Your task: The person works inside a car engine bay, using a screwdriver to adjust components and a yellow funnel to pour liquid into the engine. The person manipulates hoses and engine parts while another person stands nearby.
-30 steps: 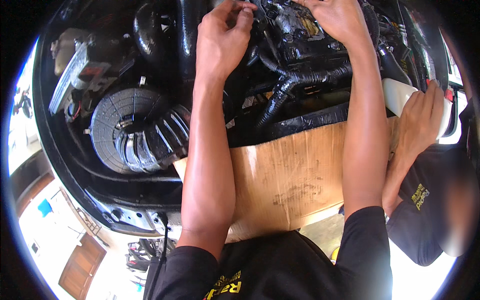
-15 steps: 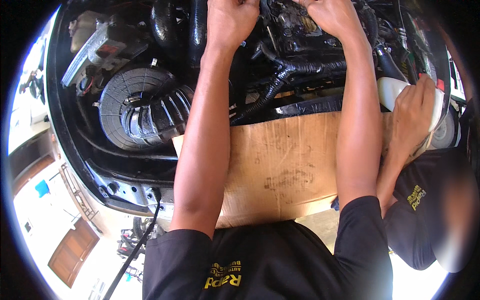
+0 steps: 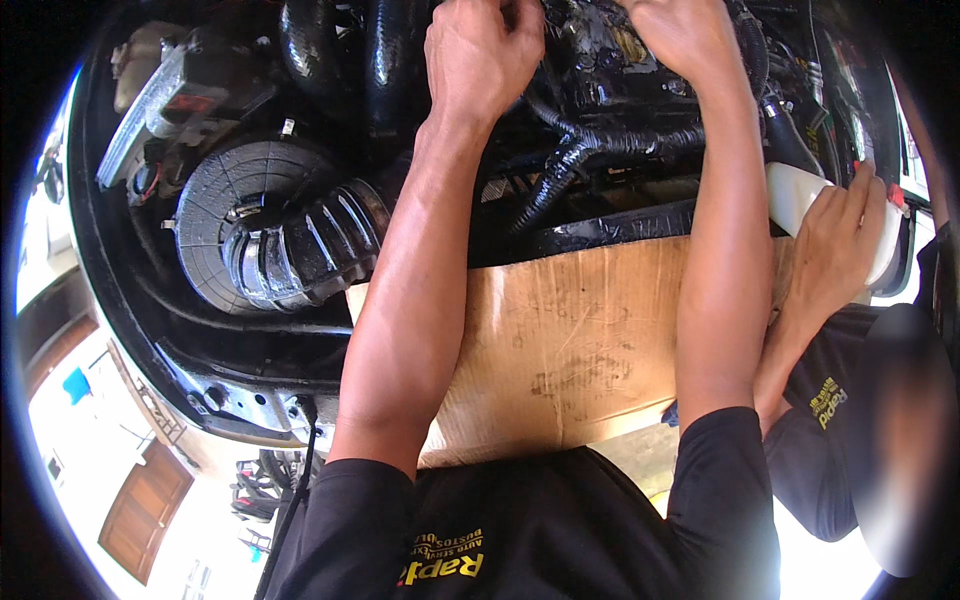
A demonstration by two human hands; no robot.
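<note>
Both my arms reach forward over an open engine bay. My left hand [image 3: 487, 55] is closed, its fingers curled over the engine near the top edge of the view; whatever lies within them is hidden. My right hand [image 3: 682, 38] is bent inward beside a grimy metal engine part [image 3: 610, 55]. Its fingers look closed, partly cut off by the top edge, and anything in them cannot be made out. Below and between the hands runs a black corrugated wiring loom [image 3: 590, 145] that branches. A cardboard sheet [image 3: 565, 345] lies over the front edge under my forearms.
On the left sit a round black air filter housing [image 3: 225, 215] and its ribbed intake hose [image 3: 300, 250]. A thin black prop rod [image 3: 300, 480] rises there. At right, a co-worker's hand [image 3: 840, 240] rests on a white plastic container [image 3: 797, 195].
My left hand has shifted slightly right and nearer, showing more of its curled fingers. My right hand has moved slightly right. The view has shifted a little; the co-worker's hand stays at the container.
</note>
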